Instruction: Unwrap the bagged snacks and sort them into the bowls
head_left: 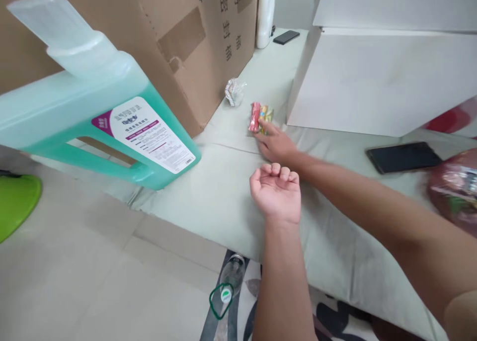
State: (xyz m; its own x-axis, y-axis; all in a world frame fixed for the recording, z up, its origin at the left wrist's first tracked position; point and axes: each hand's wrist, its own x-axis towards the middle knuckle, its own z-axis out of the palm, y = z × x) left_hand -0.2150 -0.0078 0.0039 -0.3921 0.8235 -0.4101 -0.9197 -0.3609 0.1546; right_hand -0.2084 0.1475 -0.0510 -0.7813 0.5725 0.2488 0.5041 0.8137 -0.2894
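Note:
Small wrapped packets lie side by side on the pale cloth-covered surface (pixel 223 182): a red packet (pixel 255 117), a yellow one (pixel 263 113) and a green one (pixel 270 114). My right hand (pixel 278 143) reaches in from the right, its fingers stretched out and touching the near end of the packets. They stay on the cloth, partly covered by the fingertips. In front of it, my left hand (pixel 278 194) is raised palm up above the surface. Its fingers are loosely curled and the palm holds nothing.
A large jug of green liquid (pixel 164 132) stands left, before a cardboard box (pixel 179 47). Crumpled clear plastic (pixel 234 92) lies near the packets. At right are a white box (pixel 365 82), a phone (pixel 404 157) and a reddish package (pixel 456 187). A bottle (pixel 233 274) is below the edge.

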